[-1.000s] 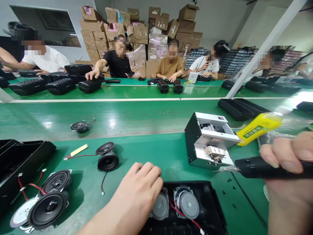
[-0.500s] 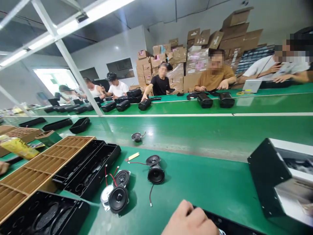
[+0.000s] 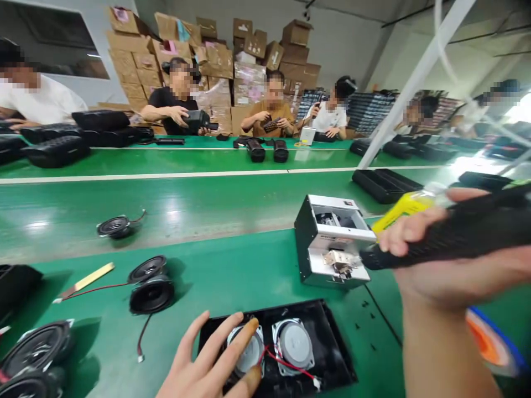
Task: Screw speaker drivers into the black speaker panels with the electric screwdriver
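Left hand [image 3: 211,367] splayed over the speaker panel [image 3: 332,345], gripping nothing; right hand [image 3: 443,276] clenched a black-handled tool [image 3: 477,224] right of it. Panel likely needed steadying — red wires [image 3: 292,366] kept clear.

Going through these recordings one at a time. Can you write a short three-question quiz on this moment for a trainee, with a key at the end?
1. True or false: the right hand grips a black handheld tool.

2. Multiple choice: how many speakers show in the black housing?
A) One
B) Two
C) Four

3. Fill in the gap: the left hand partly covers one of these speakers, and the wires running across the housing are ____ in colour.

Key: 1. True. 2. B. 3. Red.
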Demonstrator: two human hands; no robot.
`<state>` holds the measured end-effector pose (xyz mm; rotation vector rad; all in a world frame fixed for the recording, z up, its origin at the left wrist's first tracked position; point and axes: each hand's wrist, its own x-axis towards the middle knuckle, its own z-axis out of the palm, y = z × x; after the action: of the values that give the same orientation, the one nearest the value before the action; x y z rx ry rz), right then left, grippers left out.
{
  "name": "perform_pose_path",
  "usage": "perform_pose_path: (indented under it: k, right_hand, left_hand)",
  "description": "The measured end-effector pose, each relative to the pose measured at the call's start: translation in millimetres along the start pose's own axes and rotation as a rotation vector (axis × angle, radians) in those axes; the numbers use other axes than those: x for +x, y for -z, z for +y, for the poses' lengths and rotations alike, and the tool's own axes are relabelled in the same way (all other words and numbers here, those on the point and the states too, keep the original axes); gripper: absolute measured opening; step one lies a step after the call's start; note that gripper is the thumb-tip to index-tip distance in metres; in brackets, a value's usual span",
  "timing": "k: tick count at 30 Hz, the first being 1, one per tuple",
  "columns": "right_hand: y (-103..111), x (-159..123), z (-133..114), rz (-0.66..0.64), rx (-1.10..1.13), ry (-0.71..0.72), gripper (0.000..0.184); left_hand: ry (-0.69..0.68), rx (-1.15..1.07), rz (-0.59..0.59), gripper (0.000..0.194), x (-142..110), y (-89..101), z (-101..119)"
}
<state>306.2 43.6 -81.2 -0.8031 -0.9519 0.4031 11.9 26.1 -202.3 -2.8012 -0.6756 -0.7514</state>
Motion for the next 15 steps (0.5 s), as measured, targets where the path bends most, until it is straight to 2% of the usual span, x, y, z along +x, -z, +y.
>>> perform_pose_path:
  k: [2,5,12,15]
  right_hand:
    - [-11,5,4,0.005,-0.020,0.094,0.067]
    - [-18,5,10,-0.016,0.015,0.053,0.070]
    - [-11,3,15,-0.008,-0.044,0.039,0.077]
    - [-8,1,11,-0.051,-0.079,0.049,0.080]
  left_hand:
    - [-0.018,0.049,0.023,0.022,-19,6.2,-16]
    - [-0.060,0.103,0.011,0.030,-38,8.6,-28]
    - [-0.063,0.159,-0.015,0.038,-41,9.3,-22]
    - [-0.050,0.175,-0.006,0.035,-48,10.8,-22]
